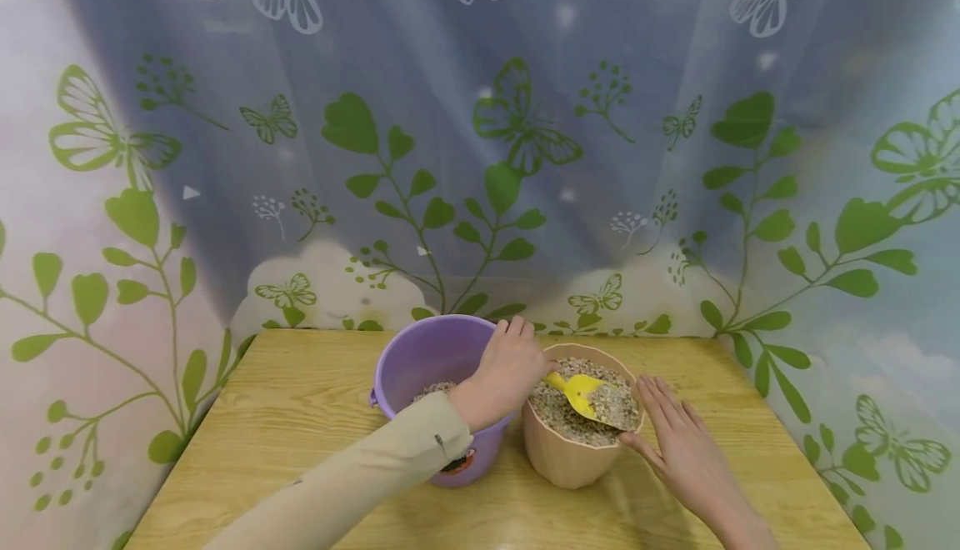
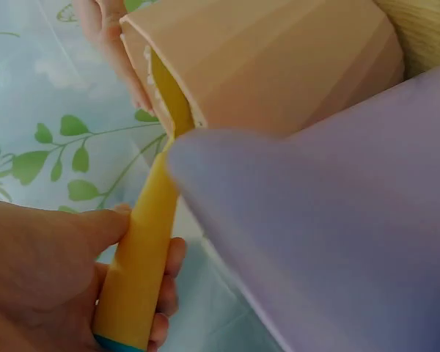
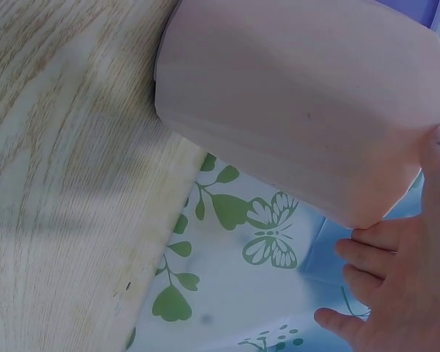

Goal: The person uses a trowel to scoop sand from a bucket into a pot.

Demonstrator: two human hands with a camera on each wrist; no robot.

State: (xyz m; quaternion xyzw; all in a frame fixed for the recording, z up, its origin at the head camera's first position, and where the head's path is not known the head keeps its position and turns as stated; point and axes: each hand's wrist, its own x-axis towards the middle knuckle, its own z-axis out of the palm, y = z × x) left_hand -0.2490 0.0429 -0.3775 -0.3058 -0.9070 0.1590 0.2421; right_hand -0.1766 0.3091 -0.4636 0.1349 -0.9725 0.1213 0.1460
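My left hand [image 1: 508,367] grips the handle of a yellow scoop [image 1: 581,392], fingers and thumb wrapped round it; the left wrist view shows the yellow handle [image 2: 139,257] with a blue-green end. The scoop's blade carries gravel and lies over the beige pot [image 1: 570,462], which is filled nearly to its rim with small tan gravel [image 1: 558,421]. My right hand [image 1: 690,450] rests against the pot's right side near the rim, its fingers extended, as the right wrist view also shows. Left of the pot stands a purple bucket [image 1: 397,350] with some gravel [image 1: 433,390] inside, partly hidden by my left arm.
Both containers stand side by side on a light wooden table [image 1: 285,417]. Behind and beside it hangs a curtain [image 1: 420,200] printed with butterflies and green leaves. A small handle lug [image 1: 372,397] sticks out at the bucket's left.
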